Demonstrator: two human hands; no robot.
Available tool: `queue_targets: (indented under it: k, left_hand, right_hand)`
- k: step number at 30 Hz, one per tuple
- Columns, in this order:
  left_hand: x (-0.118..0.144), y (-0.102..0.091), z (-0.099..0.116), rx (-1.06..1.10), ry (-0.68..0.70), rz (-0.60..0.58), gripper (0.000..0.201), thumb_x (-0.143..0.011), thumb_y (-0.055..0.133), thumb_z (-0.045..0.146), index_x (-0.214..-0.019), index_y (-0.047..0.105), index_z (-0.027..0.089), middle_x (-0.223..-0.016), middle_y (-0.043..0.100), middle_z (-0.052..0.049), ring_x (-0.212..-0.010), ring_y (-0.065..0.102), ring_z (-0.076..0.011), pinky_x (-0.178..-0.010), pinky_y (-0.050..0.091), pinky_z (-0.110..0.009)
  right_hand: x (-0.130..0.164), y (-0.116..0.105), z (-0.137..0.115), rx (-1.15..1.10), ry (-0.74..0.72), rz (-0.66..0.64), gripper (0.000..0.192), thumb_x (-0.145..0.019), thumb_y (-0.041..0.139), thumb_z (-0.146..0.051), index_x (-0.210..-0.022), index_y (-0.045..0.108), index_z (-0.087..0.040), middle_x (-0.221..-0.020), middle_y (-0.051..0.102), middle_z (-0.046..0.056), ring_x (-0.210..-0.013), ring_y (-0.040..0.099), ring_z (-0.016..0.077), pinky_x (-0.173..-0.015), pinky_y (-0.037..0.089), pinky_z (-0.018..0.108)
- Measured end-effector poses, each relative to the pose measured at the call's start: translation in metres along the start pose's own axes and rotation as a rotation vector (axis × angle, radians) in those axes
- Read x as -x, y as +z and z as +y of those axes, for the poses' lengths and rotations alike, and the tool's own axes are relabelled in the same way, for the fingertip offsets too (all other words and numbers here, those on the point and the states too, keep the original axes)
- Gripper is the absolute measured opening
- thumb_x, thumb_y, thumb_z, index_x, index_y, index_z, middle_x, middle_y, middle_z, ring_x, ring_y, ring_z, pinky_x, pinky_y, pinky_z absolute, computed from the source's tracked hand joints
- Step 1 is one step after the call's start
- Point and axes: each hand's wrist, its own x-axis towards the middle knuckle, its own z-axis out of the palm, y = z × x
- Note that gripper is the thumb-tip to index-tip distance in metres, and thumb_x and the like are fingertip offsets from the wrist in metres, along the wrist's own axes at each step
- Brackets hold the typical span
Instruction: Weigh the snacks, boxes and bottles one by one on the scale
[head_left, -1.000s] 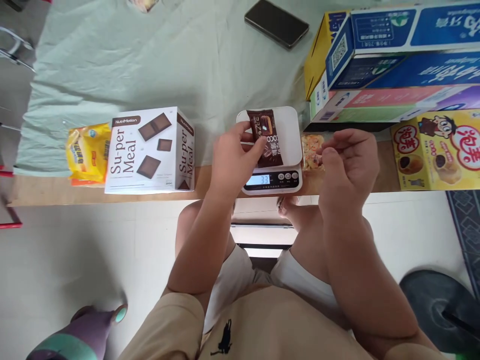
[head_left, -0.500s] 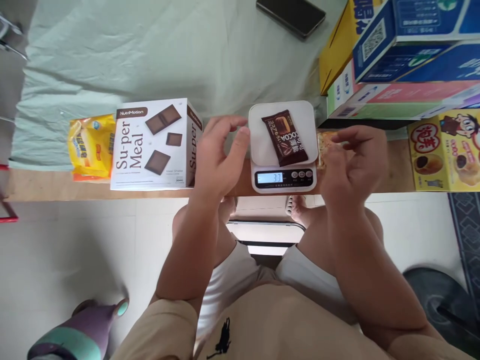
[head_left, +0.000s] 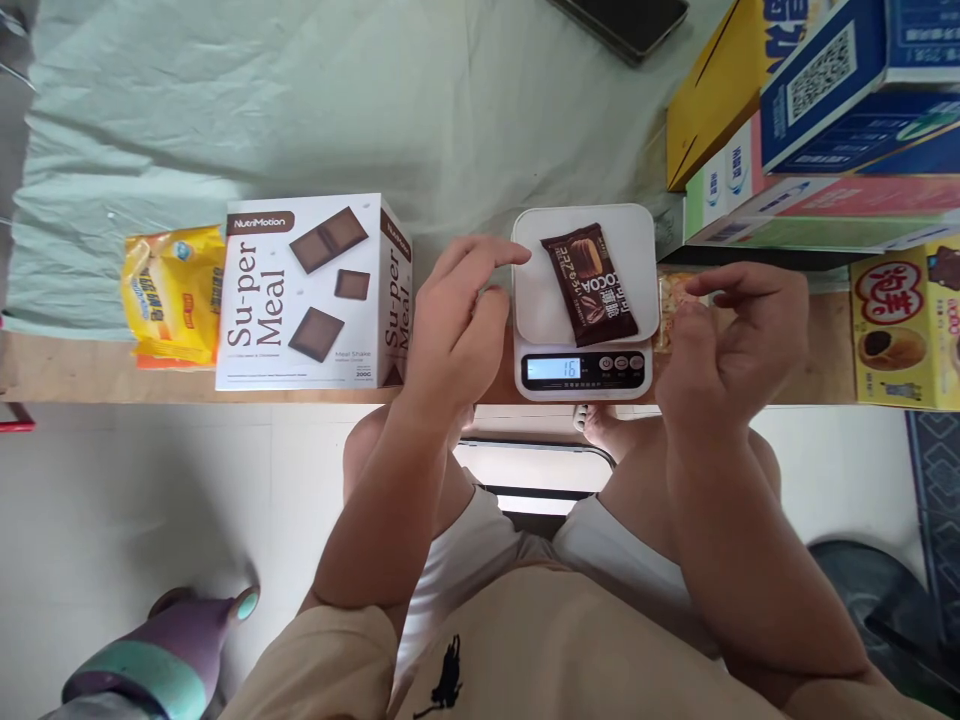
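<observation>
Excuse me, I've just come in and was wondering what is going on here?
A seated person has a brown cocoa snack packet lying on a white scale, whose display reads 16. Neither hand holds that packet: the left hand is at the scale's left edge, index finger extended. The right hand is curled beside the scale, partly covering a small clear-wrapped snack; whether it touches that is unclear. A white Su-per Meal box stands further left.
</observation>
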Motion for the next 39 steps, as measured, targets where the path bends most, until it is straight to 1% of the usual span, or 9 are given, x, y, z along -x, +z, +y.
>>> queue_targets:
  k: [5,9,14,17,24,27,30,35,39]
  left_hand:
    - [-0.002,0.0,-0.002,-0.036,0.005,0.021,0.033,-0.109,0.047,0.05,-0.102,0.074,0.033,-0.122,0.075,-0.001,-0.123,0.069,-0.0231,-0.114,0.054,-0.054]
    - [-0.005,0.005,-0.009,-0.01,0.046,-0.015,0.04,-0.107,0.047,0.06,-0.109,0.076,0.032,-0.122,0.076,-0.002,-0.121,0.069,-0.0269,-0.11,0.053,-0.053]
    - [-0.004,0.012,-0.004,-0.007,0.033,0.006,0.031,-0.107,0.048,0.031,-0.108,0.079,0.028,-0.121,0.077,-0.003,-0.117,0.07,-0.022,-0.101,0.059,-0.04]
    - [0.0,0.015,0.001,-0.018,0.038,-0.035,0.034,-0.105,0.046,0.025,-0.112,0.079,0.028,-0.123,0.076,-0.004,-0.115,0.072,-0.0214,-0.101,0.06,-0.038]
    - [0.0,0.027,-0.003,-0.268,0.278,-0.153,0.038,-0.106,0.047,0.035,-0.12,0.081,0.027,-0.134,0.074,-0.009,-0.134,0.068,-0.0249,-0.117,0.053,-0.044]
    - [0.002,0.035,-0.001,-0.409,0.326,-0.231,0.032,-0.099,0.063,0.036,-0.127,0.078,0.031,-0.149,0.069,-0.007,-0.149,0.058,-0.0312,-0.131,0.038,-0.054]
    - [0.006,0.04,0.004,-0.505,0.334,-0.316,0.053,-0.092,0.071,0.028,-0.145,0.066,0.033,-0.16,0.063,-0.007,-0.16,0.047,-0.036,-0.138,0.022,-0.065]
    - [0.012,0.043,0.008,-0.552,0.336,-0.363,0.061,-0.088,0.057,0.006,-0.143,0.066,0.031,-0.15,0.071,-0.008,-0.149,0.06,-0.0339,-0.136,0.021,-0.071]
    - [0.013,0.044,0.012,-0.526,0.348,-0.309,0.052,-0.087,0.054,0.005,-0.127,0.072,0.033,-0.141,0.076,-0.004,-0.141,0.066,-0.0305,-0.137,0.022,-0.067]
  right_hand:
    - [-0.001,-0.002,-0.001,-0.011,0.015,0.014,0.018,-0.081,0.062,-0.02,-0.098,0.068,-0.017,-0.091,0.07,0.005,-0.085,0.064,0.0192,-0.082,0.048,0.038]
    - [0.0,-0.002,0.001,-0.022,0.005,0.024,0.018,-0.081,0.062,-0.02,-0.097,0.069,-0.017,-0.092,0.071,0.005,-0.086,0.065,0.019,-0.082,0.047,0.038]
    - [-0.001,-0.004,0.0,-0.024,0.015,0.017,0.018,-0.082,0.061,-0.019,-0.099,0.068,-0.017,-0.093,0.07,0.005,-0.087,0.064,0.0183,-0.084,0.047,0.037]
    - [-0.002,-0.004,-0.002,-0.035,0.025,0.026,0.019,-0.082,0.06,-0.019,-0.098,0.068,-0.017,-0.092,0.07,0.004,-0.087,0.064,0.0184,-0.084,0.047,0.038]
    - [-0.002,-0.007,-0.005,-0.021,0.018,-0.004,0.017,-0.087,0.059,-0.023,-0.102,0.067,-0.021,-0.094,0.069,0.004,-0.088,0.064,0.0196,-0.084,0.051,0.039]
    - [-0.002,-0.01,-0.008,-0.029,0.021,-0.053,0.014,-0.094,0.056,-0.026,-0.104,0.066,-0.025,-0.098,0.066,0.004,-0.094,0.064,0.021,-0.088,0.053,0.041]
    - [-0.002,-0.012,-0.008,-0.052,0.006,-0.069,0.013,-0.097,0.055,-0.027,-0.106,0.065,-0.026,-0.1,0.065,0.005,-0.096,0.065,0.0213,-0.089,0.053,0.042]
    - [0.001,-0.012,-0.002,-0.042,-0.025,-0.022,0.015,-0.094,0.056,-0.027,-0.106,0.066,-0.023,-0.099,0.067,0.004,-0.094,0.065,0.02,-0.087,0.055,0.041]
    - [0.004,-0.01,0.0,-0.02,0.01,-0.001,0.014,-0.097,0.056,-0.032,-0.102,0.066,-0.024,-0.096,0.065,0.004,-0.094,0.065,0.0205,-0.088,0.056,0.043]
